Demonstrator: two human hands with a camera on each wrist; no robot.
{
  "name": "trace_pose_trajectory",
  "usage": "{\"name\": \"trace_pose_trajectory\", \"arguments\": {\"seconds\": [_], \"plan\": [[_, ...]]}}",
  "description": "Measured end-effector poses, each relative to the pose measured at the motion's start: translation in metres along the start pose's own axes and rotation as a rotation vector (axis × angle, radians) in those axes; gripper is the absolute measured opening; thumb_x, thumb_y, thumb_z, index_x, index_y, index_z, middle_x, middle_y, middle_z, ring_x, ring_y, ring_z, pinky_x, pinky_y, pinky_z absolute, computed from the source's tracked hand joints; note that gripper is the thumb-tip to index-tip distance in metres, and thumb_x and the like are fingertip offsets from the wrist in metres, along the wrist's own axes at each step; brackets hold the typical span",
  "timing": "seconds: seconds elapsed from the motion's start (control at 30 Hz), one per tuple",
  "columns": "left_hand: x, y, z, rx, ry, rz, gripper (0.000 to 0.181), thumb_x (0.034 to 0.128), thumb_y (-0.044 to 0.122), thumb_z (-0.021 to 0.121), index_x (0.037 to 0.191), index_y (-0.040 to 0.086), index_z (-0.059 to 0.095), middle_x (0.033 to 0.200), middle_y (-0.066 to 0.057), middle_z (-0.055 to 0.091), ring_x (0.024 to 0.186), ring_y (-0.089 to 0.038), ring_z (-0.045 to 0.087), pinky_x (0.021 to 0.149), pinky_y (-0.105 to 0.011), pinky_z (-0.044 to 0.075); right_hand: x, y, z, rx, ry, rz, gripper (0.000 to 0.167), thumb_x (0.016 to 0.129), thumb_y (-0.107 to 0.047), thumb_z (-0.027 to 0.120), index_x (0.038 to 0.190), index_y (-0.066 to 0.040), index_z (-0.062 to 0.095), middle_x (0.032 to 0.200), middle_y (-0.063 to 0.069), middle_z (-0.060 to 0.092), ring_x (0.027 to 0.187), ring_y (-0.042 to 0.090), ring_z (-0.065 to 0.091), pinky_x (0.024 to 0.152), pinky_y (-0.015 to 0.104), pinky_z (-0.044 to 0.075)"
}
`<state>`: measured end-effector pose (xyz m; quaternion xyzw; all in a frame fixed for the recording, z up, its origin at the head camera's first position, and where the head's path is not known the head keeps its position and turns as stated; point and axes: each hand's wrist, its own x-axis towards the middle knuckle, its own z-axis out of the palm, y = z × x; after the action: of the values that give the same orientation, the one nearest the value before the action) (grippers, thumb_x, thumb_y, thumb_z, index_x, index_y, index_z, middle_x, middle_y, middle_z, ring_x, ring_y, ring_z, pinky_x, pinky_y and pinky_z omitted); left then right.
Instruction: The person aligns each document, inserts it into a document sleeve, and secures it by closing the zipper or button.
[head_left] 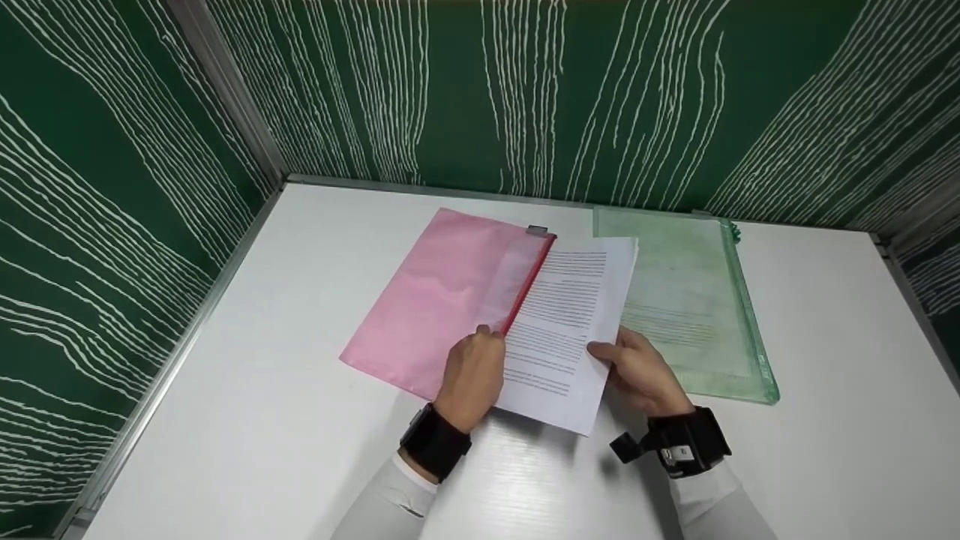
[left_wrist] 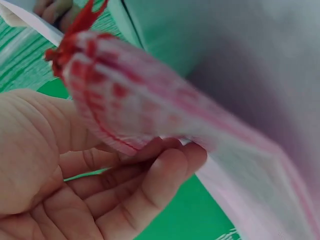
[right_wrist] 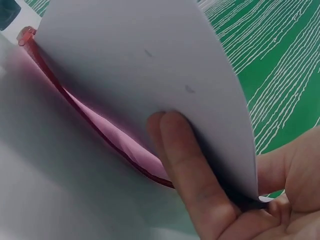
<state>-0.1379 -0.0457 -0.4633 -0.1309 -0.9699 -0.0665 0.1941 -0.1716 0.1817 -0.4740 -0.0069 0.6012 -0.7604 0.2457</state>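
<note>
A pink zip file pouch with a red zipper edge lies slanted on the table, its mouth facing right. My left hand pinches the pouch near the lower end of the zipper; the left wrist view shows the fingers gripping its pink edge. A stack of printed paper sheets sits partly inside the open mouth. My right hand holds the sheets by their right edge, thumb on top and fingers underneath. Inside the pouch, the sheets' left part is hidden.
A green zip file pouch with printed papers showing through lies at the right, partly beneath the sheets. The white table ends at green panels with white wavy lines at the back and sides.
</note>
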Motion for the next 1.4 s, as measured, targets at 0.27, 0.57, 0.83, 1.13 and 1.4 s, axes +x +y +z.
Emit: {"name": "trace_pose_trajectory", "arguments": {"seconds": [0.27,0.57,0.83,1.13,1.4], "plan": [[0.001,0.005,-0.009,-0.069,-0.033,0.087,0.012,0.0793,-0.006,0.057,0.073,0.002,0.064,0.068,-0.004,0.053,0.057,-0.013,0.058,0.049,-0.022,0.047,-0.001,-0.001,0.001,0.042,-0.021,-0.022,0.046,0.093,-0.002,0.045,0.137,0.001,0.032,0.132,0.021,0.048,0.11,0.025,0.057,0.083,0.034,0.049],[0.003,0.008,-0.013,-0.164,-0.024,0.122,0.018,0.0767,-0.007,0.053,0.064,0.005,0.059,0.061,-0.001,0.046,0.053,-0.006,0.045,0.046,-0.018,0.04,-0.001,-0.001,0.004,0.059,-0.02,-0.025,0.047,0.094,-0.002,0.044,0.138,0.0,0.03,0.132,0.022,0.046,0.112,0.025,0.056,0.083,0.033,0.05],[0.003,0.01,-0.015,-0.275,-0.041,0.144,0.01,0.0782,0.001,0.057,0.072,0.003,0.065,0.061,-0.001,0.049,0.052,-0.006,0.04,0.046,-0.017,0.035,-0.002,0.0,0.006,0.054,-0.012,-0.019,0.049,0.094,-0.005,0.045,0.14,-0.003,0.028,0.135,0.021,0.043,0.115,0.025,0.054,0.085,0.033,0.049],[0.002,0.016,-0.019,-0.317,-0.03,0.221,0.014,0.0812,0.003,0.055,0.07,0.006,0.061,0.064,0.001,0.049,0.053,-0.005,0.042,0.047,-0.016,0.036,-0.001,0.002,0.008,0.029,-0.01,-0.025,0.047,0.095,-0.008,0.046,0.139,-0.003,0.029,0.13,0.021,0.047,0.11,0.023,0.056,0.083,0.033,0.049],[0.002,0.019,-0.02,-0.396,-0.032,0.2,0.017,0.0807,0.007,0.056,0.064,0.008,0.056,0.062,0.002,0.047,0.054,-0.005,0.041,0.047,-0.015,0.034,0.0,0.003,0.008,-0.014,-0.001,-0.024,0.045,0.094,-0.011,0.049,0.134,0.003,0.033,0.121,0.019,0.053,0.105,0.021,0.058,0.083,0.031,0.049]]}}
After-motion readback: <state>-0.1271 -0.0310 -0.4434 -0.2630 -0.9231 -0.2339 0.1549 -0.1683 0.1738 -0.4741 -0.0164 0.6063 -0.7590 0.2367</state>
